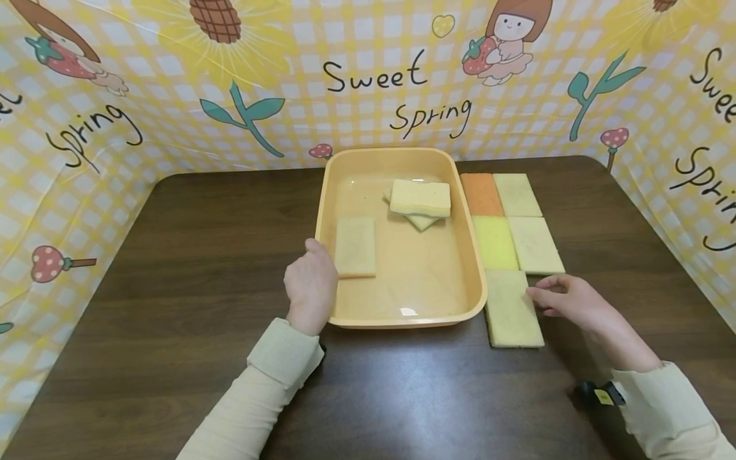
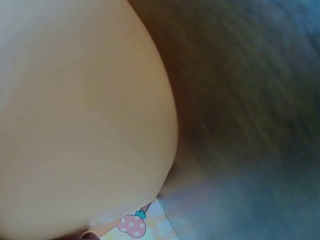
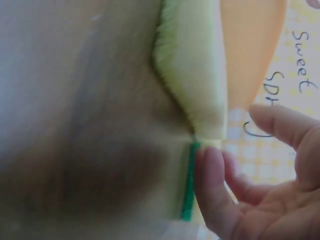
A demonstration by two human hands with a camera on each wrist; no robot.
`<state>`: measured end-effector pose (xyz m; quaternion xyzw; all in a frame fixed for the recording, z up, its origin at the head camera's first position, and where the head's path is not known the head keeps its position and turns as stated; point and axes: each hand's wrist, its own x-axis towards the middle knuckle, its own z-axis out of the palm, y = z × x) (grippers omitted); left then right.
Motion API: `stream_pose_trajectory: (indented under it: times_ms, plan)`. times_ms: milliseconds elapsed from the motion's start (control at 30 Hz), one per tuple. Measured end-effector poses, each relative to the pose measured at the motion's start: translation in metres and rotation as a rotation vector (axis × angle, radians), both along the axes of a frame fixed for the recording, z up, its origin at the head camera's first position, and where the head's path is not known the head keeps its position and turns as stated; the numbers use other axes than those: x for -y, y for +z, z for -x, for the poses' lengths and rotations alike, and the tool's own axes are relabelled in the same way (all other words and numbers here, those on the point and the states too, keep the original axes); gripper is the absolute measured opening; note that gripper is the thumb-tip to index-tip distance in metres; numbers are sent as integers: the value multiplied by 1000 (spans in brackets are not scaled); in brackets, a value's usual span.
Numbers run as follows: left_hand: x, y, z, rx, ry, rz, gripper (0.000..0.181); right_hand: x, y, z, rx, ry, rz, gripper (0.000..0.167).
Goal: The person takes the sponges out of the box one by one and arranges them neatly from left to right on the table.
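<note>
My left hand (image 1: pixel 312 286) grips the left rim of a yellow plastic tray (image 1: pixel 482 281); its curled fingers are partly hidden. Inside the tray lie a pale rectangular sponge (image 1: pixel 355 247) at the left and another pale sponge (image 1: pixel 420 197) stacked across one more at the back right. My right hand (image 1: pixel 581 306) is beside the right edge of the front pale sponge (image 1: pixel 513 310) on the table. In the right wrist view, the thumb and fingers (image 3: pixel 212 170) stand apart, near a green-edged sponge (image 3: pixel 191 182). The left wrist view is mostly filled by the hand (image 2: pixel 80 120).
Right of the tray, flat sponges form two columns: an orange one (image 1: pixel 482 194), a bright yellow one (image 1: pixel 494 243) and pale ones (image 1: pixel 537 245). Dark wood-grain table (image 1: pixel 218 255) lies under everything. A checked, printed cloth (image 1: pixel 368 121) rises behind and at both sides.
</note>
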<state>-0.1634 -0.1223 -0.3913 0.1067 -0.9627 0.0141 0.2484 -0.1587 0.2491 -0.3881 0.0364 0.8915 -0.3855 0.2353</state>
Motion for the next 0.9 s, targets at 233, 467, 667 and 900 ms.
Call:
stream_pose_trajectory:
  times_ms: [233,467,667,900]
  plan:
    - [-1,0,0,12,4,16,19,13,15,0,-165,-62,-35,55]
    - [-1,3,-1,56,12,13,19,37,41,1,-253,-70,1,59]
    - [0,5,0,79,11,-6,20,63,64,5,-280,-49,41,58]
    - [0,5,0,132,1,-15,16,88,86,15,-279,-35,107,57]
